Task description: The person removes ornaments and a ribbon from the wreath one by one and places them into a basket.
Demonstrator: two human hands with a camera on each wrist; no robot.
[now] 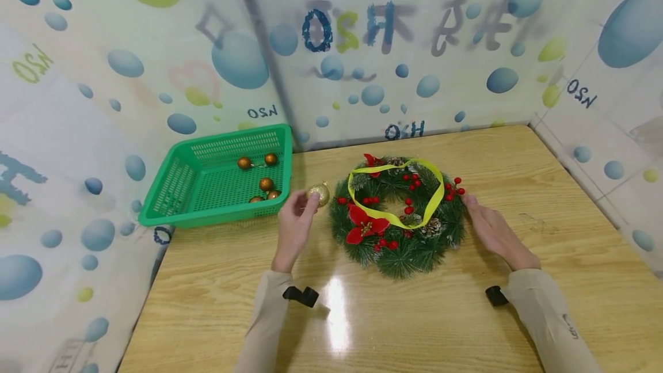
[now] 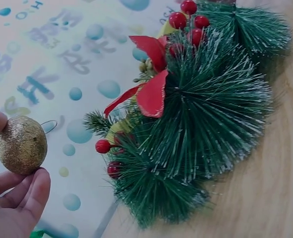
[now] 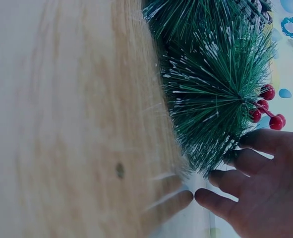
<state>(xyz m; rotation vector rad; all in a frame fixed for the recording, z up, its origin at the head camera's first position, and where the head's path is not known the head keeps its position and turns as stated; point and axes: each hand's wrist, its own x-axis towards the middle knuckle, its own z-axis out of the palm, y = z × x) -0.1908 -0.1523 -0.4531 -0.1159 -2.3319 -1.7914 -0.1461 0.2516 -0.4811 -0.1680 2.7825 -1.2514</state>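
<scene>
A gold glitter Christmas ball with a small wire loop is pinched between the thumb and fingers of my left hand. It hangs just left of a green Christmas wreath lying on the table. Red poinsettias, red berries, pinecones and a yellow ribbon dress the wreath. My right hand rests at the wreath's right edge, its fingers extended and spread against the needles in the right wrist view. In the left wrist view the gold ball is beside the wreath's needles.
At the back left of the wooden table stands a green plastic basket holding several copper-coloured balls. A wall covering printed with bubbles closes off the back and sides.
</scene>
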